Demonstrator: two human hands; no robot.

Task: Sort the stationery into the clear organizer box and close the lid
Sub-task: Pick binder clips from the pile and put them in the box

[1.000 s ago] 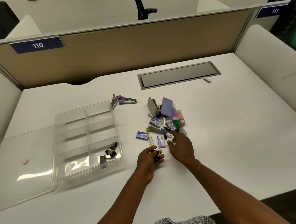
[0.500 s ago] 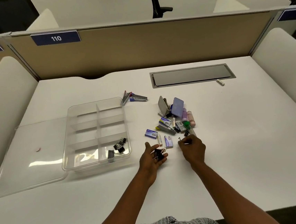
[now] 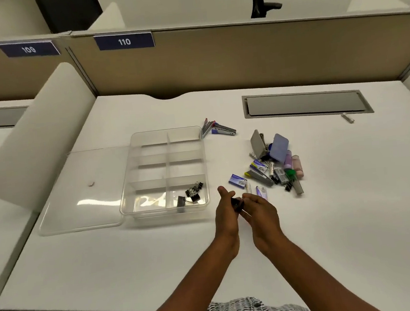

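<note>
The clear organizer box [image 3: 136, 177] lies open on the white desk, with several black binder clips [image 3: 192, 194] in its near right compartment. Its clear lid [image 3: 77, 192] lies flat to the left of it. My left hand [image 3: 225, 213] and my right hand [image 3: 260, 210] meet just right of the box's near corner, with black binder clips [image 3: 237, 203] between them; the left hand cups them and the right hand's fingertips are on them. A pile of stationery [image 3: 275, 163] with staple boxes, staplers, erasers and a green-capped tube sits to the right.
Two staplers [image 3: 217, 129] lie behind the box's far right corner. A grey cable hatch [image 3: 304, 104] is set into the desk at the back, with a small white item [image 3: 347, 117] beside it. White side dividers and a tan back partition bound the desk.
My right hand left the pile with a small clip and came to my left hand. The camera view swung left.
</note>
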